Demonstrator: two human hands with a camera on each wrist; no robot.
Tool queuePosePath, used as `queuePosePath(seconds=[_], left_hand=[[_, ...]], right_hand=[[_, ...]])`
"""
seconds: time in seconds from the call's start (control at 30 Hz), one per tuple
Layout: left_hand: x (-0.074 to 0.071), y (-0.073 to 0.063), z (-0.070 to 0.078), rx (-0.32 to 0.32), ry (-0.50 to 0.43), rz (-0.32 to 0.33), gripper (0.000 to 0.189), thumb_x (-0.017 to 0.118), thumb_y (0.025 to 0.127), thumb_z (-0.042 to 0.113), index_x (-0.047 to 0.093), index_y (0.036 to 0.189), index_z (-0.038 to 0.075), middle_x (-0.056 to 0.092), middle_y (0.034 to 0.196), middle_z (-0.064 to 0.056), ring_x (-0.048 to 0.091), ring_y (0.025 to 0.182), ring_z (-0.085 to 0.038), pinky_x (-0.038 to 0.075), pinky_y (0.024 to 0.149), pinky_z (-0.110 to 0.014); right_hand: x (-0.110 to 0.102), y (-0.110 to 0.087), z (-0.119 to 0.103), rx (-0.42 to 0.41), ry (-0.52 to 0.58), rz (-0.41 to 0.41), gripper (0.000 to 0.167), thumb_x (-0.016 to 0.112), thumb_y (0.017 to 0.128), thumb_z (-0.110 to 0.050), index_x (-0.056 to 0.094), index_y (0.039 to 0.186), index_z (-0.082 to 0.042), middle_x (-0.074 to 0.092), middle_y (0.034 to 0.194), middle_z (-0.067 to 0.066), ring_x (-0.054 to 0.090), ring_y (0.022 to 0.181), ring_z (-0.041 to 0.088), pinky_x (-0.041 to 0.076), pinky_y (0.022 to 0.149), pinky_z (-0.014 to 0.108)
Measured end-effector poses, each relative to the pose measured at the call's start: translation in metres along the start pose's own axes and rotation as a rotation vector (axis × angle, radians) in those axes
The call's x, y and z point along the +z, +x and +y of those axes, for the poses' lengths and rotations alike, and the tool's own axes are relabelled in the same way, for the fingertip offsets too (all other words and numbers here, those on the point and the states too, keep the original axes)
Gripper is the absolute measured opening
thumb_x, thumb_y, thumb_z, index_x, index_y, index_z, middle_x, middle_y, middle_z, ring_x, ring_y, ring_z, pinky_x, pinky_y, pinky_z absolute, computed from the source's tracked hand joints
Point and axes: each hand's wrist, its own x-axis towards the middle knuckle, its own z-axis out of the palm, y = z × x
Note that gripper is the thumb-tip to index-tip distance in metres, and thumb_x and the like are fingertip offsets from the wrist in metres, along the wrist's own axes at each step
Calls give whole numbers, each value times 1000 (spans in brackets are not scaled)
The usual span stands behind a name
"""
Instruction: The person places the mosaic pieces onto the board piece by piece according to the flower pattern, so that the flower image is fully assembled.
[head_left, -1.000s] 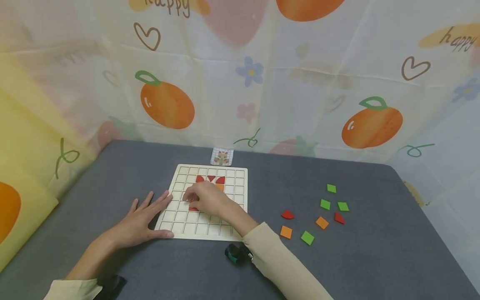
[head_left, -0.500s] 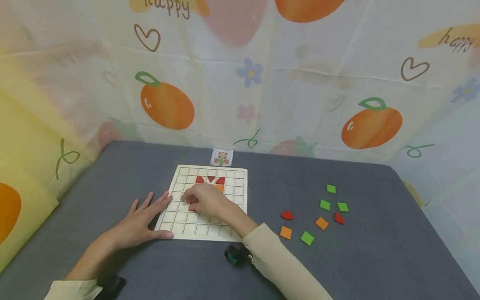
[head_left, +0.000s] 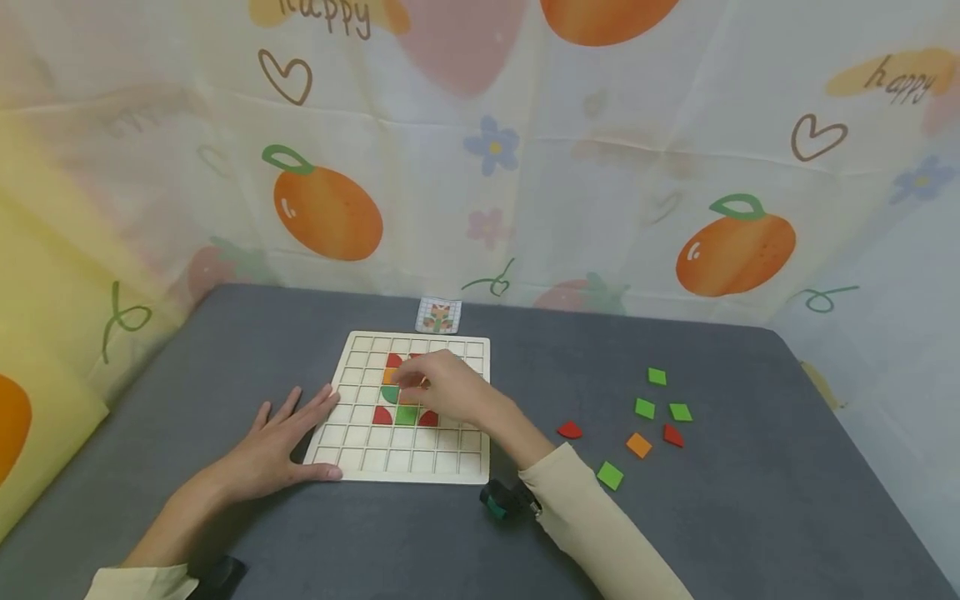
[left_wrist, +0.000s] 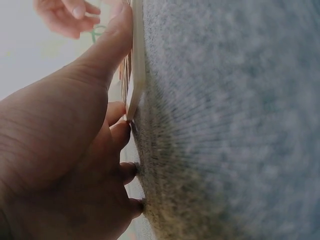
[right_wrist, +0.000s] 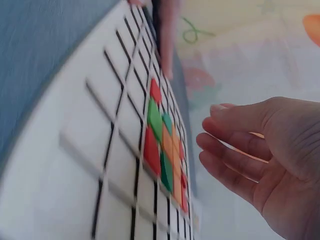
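The grid board [head_left: 450, 461] lies on the desk [head_left: 720, 525], closer to its left edge than its right, with a small pattern card [head_left: 438, 316] behind it at the far edge. The right hand [head_left: 453, 390] hangs over the board, its grip loosely curved and apparently released: the right wrist view shows nothing between thumb and fingers. Low fingertips look the likeliest trouble, since one careless brush could tip the dark green piece [head_left: 389, 393] or the light green square [head_left: 406, 416] out of its cell (how firmly they sit, I cannot tell). The left hand [head_left: 262, 454] is spread, grasping nothing, thumb on the board's near-left corner and fingertips along its left side; if it slackened, or pushed sideways, the whole board could skid and shake its pieces loose. The right sleeve [head_left: 592, 521] is another threat: in the head view it lies just beside a loose green piece [head_left: 610, 475] and a red piece [head_left: 569, 429], so a low sweep toward the desk's right edge could scatter both. The wrist camera [head_left: 498, 500], near the board's near-right corner, might catch the rim if the arm dropped
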Motion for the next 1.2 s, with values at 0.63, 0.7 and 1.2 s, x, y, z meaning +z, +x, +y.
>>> queuePosePath(seconds=[0.63,0.7,1.2], left_hand=[[0,0,-2,-2,-11,-5,107,73,74,64,28,155,11,19,162,-16,3,144,-53,-4,106,-74],[0,0,-2,2,-10,-3,107,73,74,64,28,155,11,19,161,-16,4,144,-53,-4,106,-74],[1,1,-2,-5,-10,-7,107,72,74,64,27,155,12,18,162,-16,3,144,-53,-4,106,-73]], right_hand=[[-40,-60,77,119,-4,176,21,67,94,-10,71,114,-5,72,101,3,66,92,15,54,83,29],[-42,-65,83,132,5,199,21,67,93,-10,71,114,-5,72,103,3,67,93,15,55,83,29],[-83,-129,130,237,-43,264,25,67,92,-3,69,117,-2,70,110,12,67,100,27,56,84,39]])
